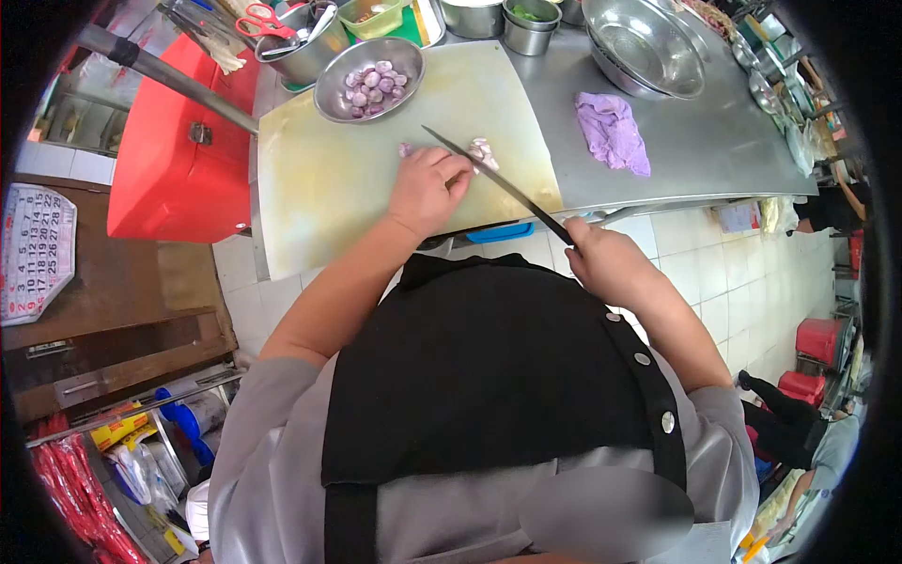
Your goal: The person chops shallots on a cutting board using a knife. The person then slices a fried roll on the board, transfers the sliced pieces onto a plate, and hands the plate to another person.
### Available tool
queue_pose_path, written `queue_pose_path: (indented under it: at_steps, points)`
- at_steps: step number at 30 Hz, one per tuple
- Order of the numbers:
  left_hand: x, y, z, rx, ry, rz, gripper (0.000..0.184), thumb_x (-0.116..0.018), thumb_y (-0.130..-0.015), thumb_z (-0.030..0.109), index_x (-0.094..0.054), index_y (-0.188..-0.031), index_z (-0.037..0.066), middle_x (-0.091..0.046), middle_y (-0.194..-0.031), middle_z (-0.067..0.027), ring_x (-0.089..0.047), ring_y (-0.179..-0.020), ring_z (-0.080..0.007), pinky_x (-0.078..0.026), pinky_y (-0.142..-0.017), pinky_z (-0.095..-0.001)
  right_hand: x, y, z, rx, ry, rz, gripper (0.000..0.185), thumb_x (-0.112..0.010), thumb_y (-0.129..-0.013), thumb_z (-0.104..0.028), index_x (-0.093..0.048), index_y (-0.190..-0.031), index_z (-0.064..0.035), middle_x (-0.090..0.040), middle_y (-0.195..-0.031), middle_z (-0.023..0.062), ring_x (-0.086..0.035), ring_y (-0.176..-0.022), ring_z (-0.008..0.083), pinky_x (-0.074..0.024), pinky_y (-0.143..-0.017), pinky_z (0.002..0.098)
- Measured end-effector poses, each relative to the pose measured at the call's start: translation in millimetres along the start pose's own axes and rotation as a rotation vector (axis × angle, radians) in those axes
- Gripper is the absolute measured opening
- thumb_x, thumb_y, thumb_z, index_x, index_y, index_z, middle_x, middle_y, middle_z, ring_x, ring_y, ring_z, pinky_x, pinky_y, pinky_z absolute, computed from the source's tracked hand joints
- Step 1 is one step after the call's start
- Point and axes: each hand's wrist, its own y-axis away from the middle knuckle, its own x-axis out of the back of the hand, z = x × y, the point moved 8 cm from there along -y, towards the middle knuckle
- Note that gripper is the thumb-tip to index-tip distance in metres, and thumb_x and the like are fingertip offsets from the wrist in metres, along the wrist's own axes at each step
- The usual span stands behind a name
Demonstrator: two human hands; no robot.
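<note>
My right hand [606,258] is closed round the black handle of a long knife [507,187], whose blade reaches up and left over the cutting board [329,202]. On the board, my left hand [430,186] has its fingers bent together beside the blade; whatever they hold is hidden. Pale chopped shallot pieces [483,152] lie just right of the blade. A small purple piece [405,149] rests above my left hand. Peeled purple shallots [376,86] fill part of a metal bowl [410,62] at the board's top edge.
A purple cloth [612,132] lies on the steel counter [700,141], below large metal bowls [648,52]. Behind the board stand a pot with red scissors [261,21] and a small pot of greens [528,38]. A red cooler [174,150] is at left. People are at far right.
</note>
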Motion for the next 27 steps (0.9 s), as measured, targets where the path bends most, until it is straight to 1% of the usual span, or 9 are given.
queue_pose_path:
  at_steps: [2,5,8,11,14,17,23,26,27]
  points:
    - [-0.8,0.2,-0.8,0.004,-0.001,0.003,0.009,-0.077,-0.083,0.011,-0.073,-0.090,0.011,-0.067,-0.091,-0.0070,-0.064,-0.090,-0.0306,-0.050,-0.083,-0.0437,-11.8,-8.0,3.0,-0.043,0.001,-0.037,0.021,-0.059,-0.098,-0.016,-0.052,-0.111,-0.0011,-0.069,-0.094,0.0261,-0.067,-0.092,0.0475,-0.0521,-0.082,0.0562]
    - [2.6,-1.2,2.0,-0.014,-0.005,0.013,0.009,-0.077,-0.083,0.011,-0.073,-0.091,0.011,-0.067,-0.091,-0.0070,-0.064,-0.090,-0.0306,-0.050,-0.083,-0.0433,-6.5,-14.4,-2.7,-0.037,-0.013,-0.062,0.021,-0.059,-0.099,-0.015,-0.052,-0.111,-0.0004,-0.069,-0.093,0.0269,-0.067,-0.091,0.0481,-0.0523,-0.081,0.0564]
    - [1.5,-0.3,0.2,-0.012,0.000,-0.003,0.009,-0.077,-0.083,0.011,-0.073,-0.091,0.011,-0.067,-0.091,-0.0069,-0.064,-0.090,-0.0303,-0.050,-0.083,-0.0432,2.1,-2.5,-2.0,0.021,-0.030,0.017,0.021,-0.058,-0.099,-0.016,-0.052,-0.111,-0.0006,-0.069,-0.092,0.0272,-0.067,-0.089,0.0485,-0.0526,-0.079,0.0562]
    - [3.2,-1.3,2.6,0.009,0.004,0.001,0.008,-0.078,-0.083,0.011,-0.073,-0.090,0.011,-0.067,-0.090,-0.0068,-0.064,-0.090,-0.0301,-0.050,-0.082,-0.0428,-13.8,-9.4,6.7,-0.025,-0.027,-0.044,0.022,-0.059,-0.099,-0.016,-0.053,-0.112,-0.0003,-0.069,-0.093,0.0272,-0.067,-0.090,0.0480,-0.0523,-0.080,0.0564]
    - [2.1,-1.4,1.1,0.002,-0.003,0.004,0.008,-0.077,-0.083,0.011,-0.073,-0.090,0.010,-0.067,-0.090,-0.0069,-0.064,-0.090,-0.0301,-0.050,-0.083,-0.0430,-16.4,-18.4,2.8,-0.022,-0.021,-0.060,0.023,-0.059,-0.099,-0.016,-0.052,-0.114,0.0000,-0.070,-0.092,0.0272,-0.067,-0.090,0.0478,-0.0523,-0.080,0.0564]
    - [1.8,-0.9,-0.4,-0.004,0.019,-0.005,0.008,-0.077,-0.083,0.011,-0.073,-0.090,0.010,-0.068,-0.091,-0.0071,-0.064,-0.090,-0.0302,-0.050,-0.083,-0.0427,3.3,-6.5,-5.9,0.026,-0.046,0.007,0.023,-0.059,-0.098,-0.016,-0.052,-0.113,0.0001,-0.070,-0.091,0.0272,-0.068,-0.090,0.0478,-0.0525,-0.081,0.0561]
    - [1.4,-0.7,0.5,0.010,-0.003,-0.006,0.008,-0.077,-0.084,0.012,-0.074,-0.090,0.010,-0.068,-0.091,-0.0076,-0.064,-0.090,-0.0305,-0.050,-0.084,-0.0431,-14.1,-16.0,1.1,-0.059,-0.102,-0.096,0.022,-0.060,-0.098,-0.016,-0.053,-0.111,0.0000,-0.069,-0.093,0.0280,-0.067,-0.092,0.0481,-0.0522,-0.082,0.0562]
    - [4.3,-2.7,4.0,-0.039,-0.007,0.048,0.009,-0.077,-0.081,0.011,-0.073,-0.089,0.012,-0.065,-0.086,-0.0053,-0.063,-0.085,-0.0297,-0.050,-0.077,-0.0443,-12.1,-24.3,-4.1,0.007,-0.134,-0.050,0.022,-0.059,-0.099,-0.017,-0.052,-0.111,0.0002,-0.069,-0.094,0.0280,-0.067,-0.094,0.0480,-0.0516,-0.083,0.0561]
    - [4.1,-2.3,3.9,-0.038,-0.010,0.051,0.009,-0.077,-0.081,0.011,-0.072,-0.089,0.012,-0.065,-0.086,-0.0055,-0.063,-0.086,-0.0296,-0.051,-0.077,-0.0443,-10.1,-23.1,-4.5,-0.008,-0.144,-0.039,0.022,-0.060,-0.099,-0.017,-0.052,-0.111,0.0001,-0.069,-0.094,0.0278,-0.066,-0.094,0.0480,-0.0515,-0.083,0.0560]
